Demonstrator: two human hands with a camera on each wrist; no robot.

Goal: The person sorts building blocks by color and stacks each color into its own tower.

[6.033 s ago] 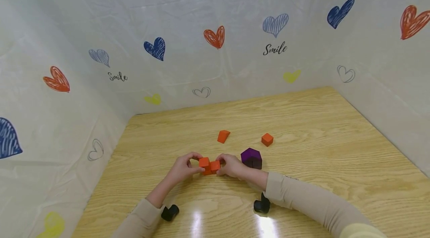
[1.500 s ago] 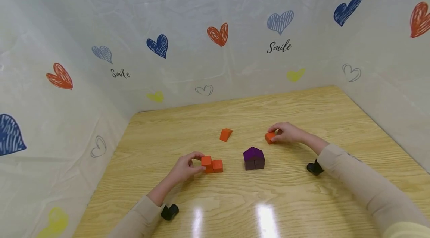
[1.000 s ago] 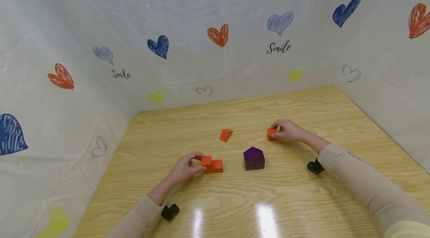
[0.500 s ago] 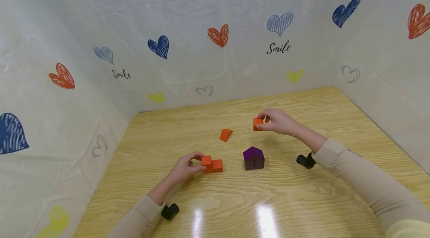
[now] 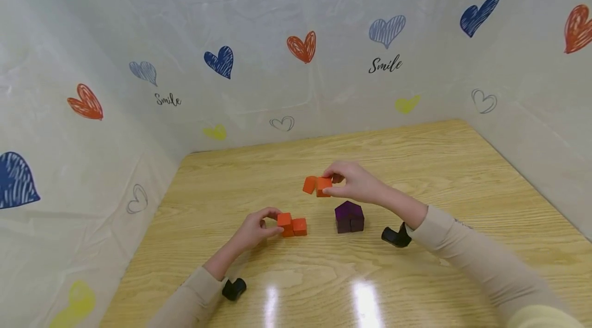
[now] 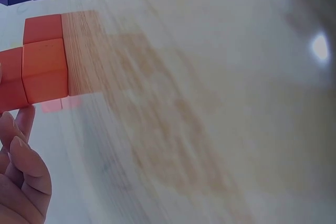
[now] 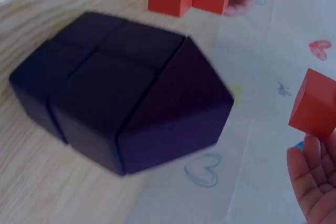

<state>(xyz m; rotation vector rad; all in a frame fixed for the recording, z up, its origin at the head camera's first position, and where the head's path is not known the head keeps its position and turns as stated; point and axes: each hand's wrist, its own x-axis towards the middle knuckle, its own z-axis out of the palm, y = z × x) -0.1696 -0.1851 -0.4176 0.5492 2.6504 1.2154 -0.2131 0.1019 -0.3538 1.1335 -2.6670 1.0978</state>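
My left hand (image 5: 252,230) pinches the upper cube (image 5: 284,220) of a two-high orange stack, thumb and fingers at its sides. That stack's lower cube (image 6: 45,72) rests on the table. Another orange cube (image 5: 300,226) adjoins it on the right. My right hand (image 5: 358,184) grips a single orange cube (image 5: 323,187) between thumb and fingers, above the table. In the head view this cube appears just right of a loose orange wedge block (image 5: 309,184); whether they touch I cannot tell. A purple house-shaped group of blocks (image 7: 105,87) stands below the right hand.
The wooden table (image 5: 416,163) carries all the blocks. A pale sheet (image 5: 259,91) printed with hearts and "Smile" encloses it at the back and sides. A black wrist device (image 5: 396,236) sits under the right wrist, another black device (image 5: 234,289) under the left.
My right hand left the orange stack, took hold of the cube at the right, lifted it and carried it left toward the wedge block. The left hand stays at the stack.
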